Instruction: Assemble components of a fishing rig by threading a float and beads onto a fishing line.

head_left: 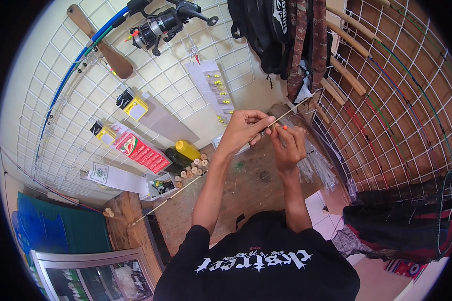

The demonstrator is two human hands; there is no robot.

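A thin pale rod (pixel 289 111) slants up to the right from my left hand (pixel 246 129), whose thumb and fingers are closed on it. Down to the left, a pale length in line with it runs past my forearm over the workbench (pixel 236 193); the forearm hides the stretch between. My right hand (pixel 290 146) is close beside the left, just below the rod. Its fingertips pinch together, with a small bright orange piece (pixel 285 127) showing at them. What else those fingers hold is hidden.
Cork rings (pixel 188 173), a yellow bottle (pixel 187 150) and a dark bottle stand at the bench's back left. Clear plastic bags (pixel 316 168) lie right of my hands. Fishing rods with cork handles (pixel 349 75) line the right grid; a spinning reel (pixel 155 32) hangs at upper left.
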